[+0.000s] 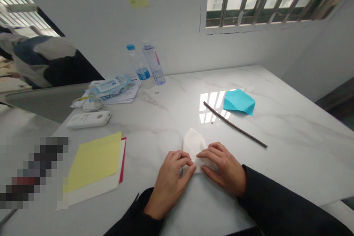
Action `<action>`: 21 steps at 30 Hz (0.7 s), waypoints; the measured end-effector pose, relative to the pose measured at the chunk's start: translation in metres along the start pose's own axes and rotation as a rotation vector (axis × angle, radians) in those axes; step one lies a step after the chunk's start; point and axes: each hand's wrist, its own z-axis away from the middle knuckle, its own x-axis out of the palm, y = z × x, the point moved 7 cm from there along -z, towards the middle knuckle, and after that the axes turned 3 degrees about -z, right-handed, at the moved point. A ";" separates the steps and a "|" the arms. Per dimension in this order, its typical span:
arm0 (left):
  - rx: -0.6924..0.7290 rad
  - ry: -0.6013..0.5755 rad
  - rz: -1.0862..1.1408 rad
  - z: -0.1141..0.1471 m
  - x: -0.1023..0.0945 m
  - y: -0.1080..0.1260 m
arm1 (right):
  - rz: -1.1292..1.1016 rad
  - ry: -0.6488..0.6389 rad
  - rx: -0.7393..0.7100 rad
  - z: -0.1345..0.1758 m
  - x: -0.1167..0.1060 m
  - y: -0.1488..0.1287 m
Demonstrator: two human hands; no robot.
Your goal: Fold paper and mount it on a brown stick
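A small sheet of folded white paper (pixel 193 141) lies on the marble-patterned table, its far end coming to a blunt point. My left hand (pixel 174 177) is closed at its near left edge, with thumb and fingertips brought together on the paper. From the other side, my right hand (pixel 224 167) grips the paper's right part, fingers bent over it and thumb close to the near edge. The fingers hide some of the folds. Beyond my right hand rests a thin brown stick (pixel 235 125), and behind that a folded turquoise paper (pixel 239 101).
Yellow paper (pixel 95 160) lies over white and red sheets at left. Nearby are a white oblong device (pixel 88 119), a cable, a blue wipes pack (pixel 110 87) on papers, and two plastic bottles (pixel 143 73) (pixel 155 64) by the wall. Another person (pixel 41 55) is beyond the partition.
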 end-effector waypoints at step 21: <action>0.142 0.143 -0.230 0.010 0.006 0.010 | -0.025 0.059 -0.025 -0.004 0.002 0.003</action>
